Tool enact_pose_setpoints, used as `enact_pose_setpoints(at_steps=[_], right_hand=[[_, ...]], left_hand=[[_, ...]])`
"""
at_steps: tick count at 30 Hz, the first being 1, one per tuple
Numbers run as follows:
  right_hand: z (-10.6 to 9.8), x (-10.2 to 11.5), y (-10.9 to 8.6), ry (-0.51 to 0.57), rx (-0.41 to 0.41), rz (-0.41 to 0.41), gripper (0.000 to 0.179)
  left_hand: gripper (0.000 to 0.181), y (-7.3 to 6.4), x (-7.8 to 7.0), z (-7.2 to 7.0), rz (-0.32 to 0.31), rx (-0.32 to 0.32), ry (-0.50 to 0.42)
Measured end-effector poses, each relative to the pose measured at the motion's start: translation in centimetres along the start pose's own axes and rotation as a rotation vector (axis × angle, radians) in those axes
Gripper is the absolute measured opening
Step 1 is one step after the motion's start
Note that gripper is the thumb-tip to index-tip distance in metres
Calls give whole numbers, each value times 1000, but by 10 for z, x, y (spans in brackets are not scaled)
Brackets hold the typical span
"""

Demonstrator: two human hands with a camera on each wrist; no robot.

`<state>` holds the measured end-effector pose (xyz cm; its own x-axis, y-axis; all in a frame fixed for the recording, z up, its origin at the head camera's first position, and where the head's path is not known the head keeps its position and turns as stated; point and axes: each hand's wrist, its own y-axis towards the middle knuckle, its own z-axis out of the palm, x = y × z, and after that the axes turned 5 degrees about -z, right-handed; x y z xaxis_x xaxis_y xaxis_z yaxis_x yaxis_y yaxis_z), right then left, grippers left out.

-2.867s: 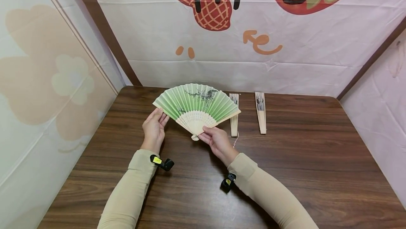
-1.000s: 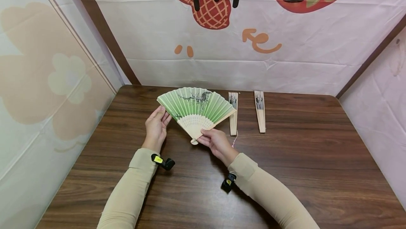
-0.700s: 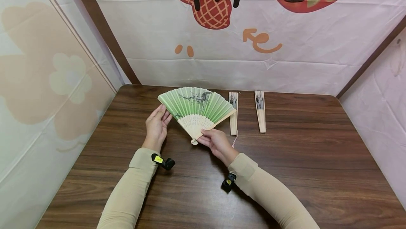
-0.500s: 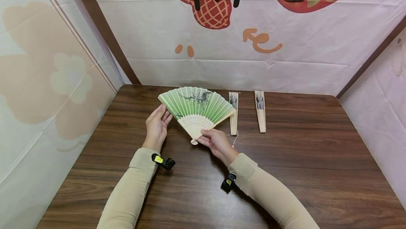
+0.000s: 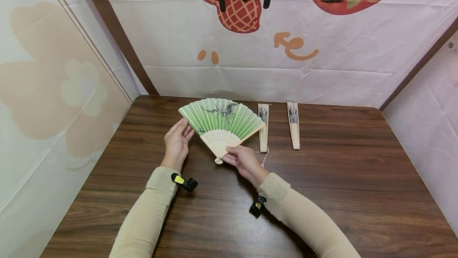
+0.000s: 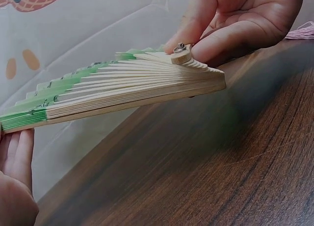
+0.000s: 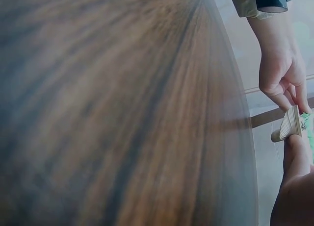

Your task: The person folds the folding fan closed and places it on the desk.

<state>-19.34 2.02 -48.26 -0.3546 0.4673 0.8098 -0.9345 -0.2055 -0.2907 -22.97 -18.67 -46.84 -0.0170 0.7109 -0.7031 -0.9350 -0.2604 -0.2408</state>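
Observation:
A green folding fan with pale ribs and a dark branch print is spread over the table in the head view. My left hand pinches its left outer rib near the leaf's edge. My right hand grips the right outer rib close to the pivot, thumb on top. Seen from the left wrist, the fan has several ribs stacked together on the near side, while the rest spread out from a metal pivot ring. The right wrist view shows only the fan's pale pivot end between both hands.
Two folded fans lie on the brown wooden table right of the held fan, the nearer one partly covered by it. A pink tassel lies beside my right hand. Printed cloth walls enclose the back and sides.
Since the earliest frame the green fan has narrowed somewhat and come slightly lower. My left hand has shifted a little right with its edge. Over the last half second almost nothing has moved.

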Motion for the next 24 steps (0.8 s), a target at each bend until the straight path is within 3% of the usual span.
enact_pose_setpoints(at_steps=[17,24], right_hand=[[-2,-2,0,-51,41,8,31],[-3,-1,0,-26,47,-18,29]], left_hand=[[13,0,0,0,-19,-24,-3],[12,-1,0,1,-16,-28,-1]])
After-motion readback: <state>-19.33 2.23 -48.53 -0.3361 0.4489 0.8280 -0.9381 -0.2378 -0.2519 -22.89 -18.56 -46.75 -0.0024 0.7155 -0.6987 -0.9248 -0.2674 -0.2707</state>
